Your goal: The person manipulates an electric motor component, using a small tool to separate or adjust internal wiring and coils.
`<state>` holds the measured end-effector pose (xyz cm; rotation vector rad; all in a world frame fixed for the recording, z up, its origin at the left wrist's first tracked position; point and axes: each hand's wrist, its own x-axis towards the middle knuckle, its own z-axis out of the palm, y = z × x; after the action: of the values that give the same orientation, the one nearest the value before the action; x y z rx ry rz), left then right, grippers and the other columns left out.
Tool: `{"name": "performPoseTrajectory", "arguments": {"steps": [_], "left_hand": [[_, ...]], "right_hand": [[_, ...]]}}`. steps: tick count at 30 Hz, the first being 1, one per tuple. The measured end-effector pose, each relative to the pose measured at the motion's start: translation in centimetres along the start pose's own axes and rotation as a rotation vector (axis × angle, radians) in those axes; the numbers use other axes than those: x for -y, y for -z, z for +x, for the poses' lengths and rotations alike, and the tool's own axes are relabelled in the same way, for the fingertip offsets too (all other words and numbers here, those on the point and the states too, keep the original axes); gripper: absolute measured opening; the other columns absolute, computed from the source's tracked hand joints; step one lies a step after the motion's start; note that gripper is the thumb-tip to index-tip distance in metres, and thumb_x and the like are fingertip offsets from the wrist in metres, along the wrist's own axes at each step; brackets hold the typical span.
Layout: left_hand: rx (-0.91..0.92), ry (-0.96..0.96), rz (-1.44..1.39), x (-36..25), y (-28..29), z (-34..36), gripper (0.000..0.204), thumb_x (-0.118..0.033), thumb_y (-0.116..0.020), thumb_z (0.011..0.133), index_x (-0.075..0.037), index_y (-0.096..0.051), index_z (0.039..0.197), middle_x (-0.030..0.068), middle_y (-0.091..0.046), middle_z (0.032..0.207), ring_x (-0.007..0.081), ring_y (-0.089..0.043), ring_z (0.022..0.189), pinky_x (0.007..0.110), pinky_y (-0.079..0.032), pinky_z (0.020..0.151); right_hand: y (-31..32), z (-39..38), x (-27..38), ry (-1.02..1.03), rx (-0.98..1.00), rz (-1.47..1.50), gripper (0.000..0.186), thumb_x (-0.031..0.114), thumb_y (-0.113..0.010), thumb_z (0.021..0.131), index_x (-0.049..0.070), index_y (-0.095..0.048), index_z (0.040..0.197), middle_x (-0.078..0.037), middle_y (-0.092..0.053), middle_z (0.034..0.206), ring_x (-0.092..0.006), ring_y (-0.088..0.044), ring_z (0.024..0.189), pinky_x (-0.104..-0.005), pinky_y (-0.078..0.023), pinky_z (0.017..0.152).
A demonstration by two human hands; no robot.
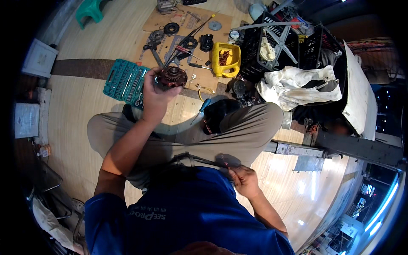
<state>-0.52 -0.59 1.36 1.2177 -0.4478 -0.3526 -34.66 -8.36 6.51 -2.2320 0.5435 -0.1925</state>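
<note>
A green socket case [117,80] lay open well left of the yellow container [236,54]. Nearer its left side, the left hand [155,97] clasped a dark round toothed part [173,77]. Bodyward of it, the right hand [245,180] pinched a slim reddish item [226,163].

The toothed part [173,77] (reddish-brown, round) is held; a slim piece [225,163] tilts.

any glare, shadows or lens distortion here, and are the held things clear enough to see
Head view: glare streaks the pale floor at right, near a bluish tube light; straight edges bow toward the black rim; a grey shadow lies between the legs; the dark round part in the left hand reads fairly well, the thin tool in the right hand barely.
</note>
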Motion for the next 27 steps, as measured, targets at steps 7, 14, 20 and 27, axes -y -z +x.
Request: {"name": "performPoseTrajectory", "arguments": {"steps": [7, 14, 20, 27], "left_hand": [[0.251, 0.326, -0.477, -1.2, 1.2, 0.5, 0.071, 0.010, -0.068, 0.064, -0.004, -0.036, 0.126, 0.0104, -0.049, 0.119, 0.0211, -0.051, 0.113, 0.035, -0.044, 0.097], [0.422, 0.227, -0.256, -1.2, 0.7, -0.2, 0.080, 0.006, -0.072, 0.062, -0.004, -0.031, 0.130, 0.0116, -0.041, 0.128, 0.0219, -0.044, 0.122, 0.037, -0.040, 0.103], [0.469, 0.214, -0.283, -1.6, 0.8, -1.0, 0.081, 0.002, -0.076, 0.063, -0.003, -0.031, 0.131, 0.0121, -0.040, 0.130, 0.0221, -0.043, 0.124, 0.037, -0.039, 0.104], [0.555, 0.201, -0.315, -2.1, 0.2, -1.1, 0.083, 0.001, -0.077, 0.062, -0.004, -0.032, 0.131, 0.0118, -0.042, 0.130, 0.0221, -0.043, 0.123, 0.036, -0.038, 0.104]], "right_hand": [[4.3, -7.7, -13.5, -0.280, -0.250, -0.597, 0.013, 0.009, -0.059, 0.085, 0.007, -0.065, 0.095, -0.014, -0.063, 0.076, -0.0308, -0.061, 0.068, -0.0381, -0.050, 0.060], [6.9, -8.7, -13.7, -0.422, 0.245, -0.557, 0.049, -0.002, -0.057, 0.074, 0.002, -0.052, 0.123, -0.024, -0.046, 0.130, -0.0399, -0.047, 0.118, -0.0416, -0.041, 0.098], [5.7, 7.9, 1.3, -0.104, -0.242, -0.188, 0.044, 0.001, -0.056, 0.079, -0.003, -0.050, 0.122, -0.024, -0.053, 0.121, -0.0377, -0.053, 0.111, -0.0371, -0.043, 0.094], [-3.1, 17.4, 1.7, -0.400, 0.289, 0.750, 0.025, 0.016, -0.059, 0.089, 0.000, -0.059, 0.108, -0.006, -0.062, 0.090, -0.0141, -0.058, 0.077, -0.0257, -0.046, 0.068]]}}
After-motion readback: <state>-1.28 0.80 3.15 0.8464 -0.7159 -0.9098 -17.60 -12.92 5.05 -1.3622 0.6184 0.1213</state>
